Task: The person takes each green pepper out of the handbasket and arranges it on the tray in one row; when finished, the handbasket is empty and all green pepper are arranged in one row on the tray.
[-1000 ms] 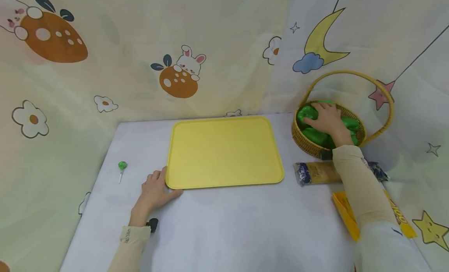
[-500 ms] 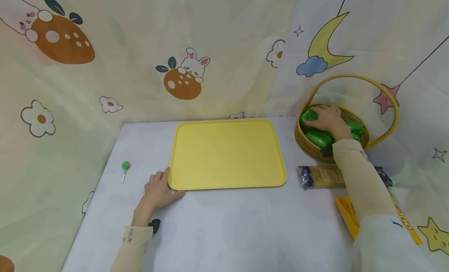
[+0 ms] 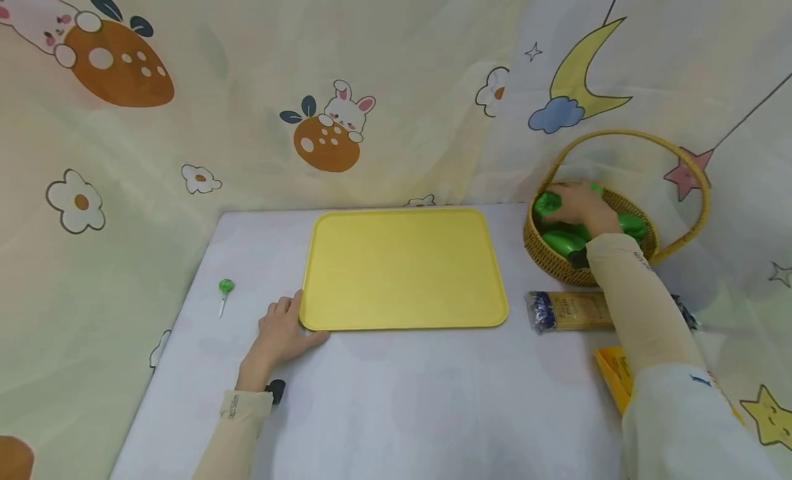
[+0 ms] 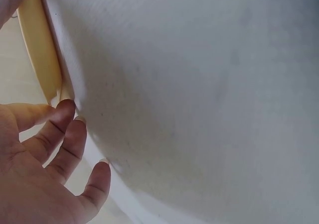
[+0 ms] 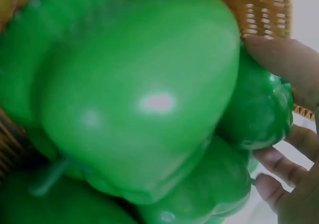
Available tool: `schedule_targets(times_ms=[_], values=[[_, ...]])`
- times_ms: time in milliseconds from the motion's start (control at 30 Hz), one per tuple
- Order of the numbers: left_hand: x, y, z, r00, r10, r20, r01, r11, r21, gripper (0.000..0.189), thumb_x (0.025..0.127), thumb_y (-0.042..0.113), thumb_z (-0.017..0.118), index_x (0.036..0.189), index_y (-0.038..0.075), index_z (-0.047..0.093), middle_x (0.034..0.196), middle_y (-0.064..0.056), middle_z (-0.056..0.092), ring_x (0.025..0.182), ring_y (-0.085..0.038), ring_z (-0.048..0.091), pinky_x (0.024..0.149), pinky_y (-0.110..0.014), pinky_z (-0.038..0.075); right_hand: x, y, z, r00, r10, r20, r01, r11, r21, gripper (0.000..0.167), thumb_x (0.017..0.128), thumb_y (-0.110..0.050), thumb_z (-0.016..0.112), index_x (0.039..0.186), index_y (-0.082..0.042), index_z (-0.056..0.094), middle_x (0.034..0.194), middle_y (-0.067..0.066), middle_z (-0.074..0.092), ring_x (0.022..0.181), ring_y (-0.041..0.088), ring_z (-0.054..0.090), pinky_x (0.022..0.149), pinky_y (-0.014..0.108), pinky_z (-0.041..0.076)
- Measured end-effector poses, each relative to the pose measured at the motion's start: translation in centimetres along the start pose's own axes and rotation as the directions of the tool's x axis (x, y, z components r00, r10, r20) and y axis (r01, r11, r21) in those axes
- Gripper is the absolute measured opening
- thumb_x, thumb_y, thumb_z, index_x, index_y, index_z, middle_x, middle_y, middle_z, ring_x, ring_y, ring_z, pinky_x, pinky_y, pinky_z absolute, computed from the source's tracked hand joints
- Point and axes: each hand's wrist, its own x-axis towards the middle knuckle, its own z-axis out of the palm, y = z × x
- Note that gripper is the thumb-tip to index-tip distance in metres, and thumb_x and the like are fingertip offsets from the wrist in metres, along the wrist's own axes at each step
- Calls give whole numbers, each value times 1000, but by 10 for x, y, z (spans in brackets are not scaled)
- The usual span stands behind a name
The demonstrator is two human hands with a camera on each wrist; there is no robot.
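Note:
My right hand [image 3: 578, 203] reaches into a round wicker basket [image 3: 557, 268] at the back right. Its thumb and fingers bracket a glossy, dark green bell pepper [image 5: 261, 102] from opposite sides. A larger, paler green vegetable [image 5: 144, 89] fills the middle of the right wrist view. Beside that hand lies a smooth, long green vegetable [image 3: 563, 243]. My left hand [image 3: 281, 332] rests at the near left corner of a yellow tray [image 3: 402, 270]. Its thumb lies along the front edge and its fingers along the left side, slightly bent in the left wrist view.
A green lollipop [image 3: 225, 286] lies left of the tray. In front of the basket is a clear-wrapped package [image 3: 572, 311] with blue ends, partly under the right sleeve. A yellow packet [image 3: 614, 378] sits nearer, mostly hidden by that arm. The basket's handle [image 3: 643, 134] arches over it.
My right hand has sunk a little deeper among the green vegetables, its fingers drawing in around the bell pepper. The left hand stays at the tray corner. The head view has shifted slightly.

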Motion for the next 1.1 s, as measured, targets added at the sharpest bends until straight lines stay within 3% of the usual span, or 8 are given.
schedule_targets(times_ms=[567, 900, 1100], values=[[1, 2, 4, 1000, -11, 12, 11, 1000, -4, 107, 80, 60, 76, 158, 6, 25, 136, -23, 50, 119, -39, 46, 95, -62, 41, -7, 7, -1, 999, -49, 12, 48, 998, 29, 78, 93, -31, 67, 150, 10, 32, 151, 42, 30, 137, 64, 23, 112, 72, 24], [2, -3, 4, 1000, -6, 10, 6, 1000, -18, 111, 80, 63, 74, 158, 3, 23, 136, -23, 48, 119, -40, 43, 96, -62, 39, -15, 10, -13, 999, -3, -33, 8, 988, 153, 93, 94, -50, 64, 157, 4, 21, 157, 38, 23, 143, 59, 21, 116, 69, 21], [3, -3, 1, 1000, -10, 17, 10, 1000, -18, 112, 79, 62, 75, 158, 2, 23, 138, -25, 47, 120, -41, 43, 97, -63, 38, -24, 2, -24, 995, -13, -94, 29, 984, 173, 92, 94, -48, 66, 156, 4, 23, 156, 40, 24, 142, 58, 23, 115, 70, 22]])
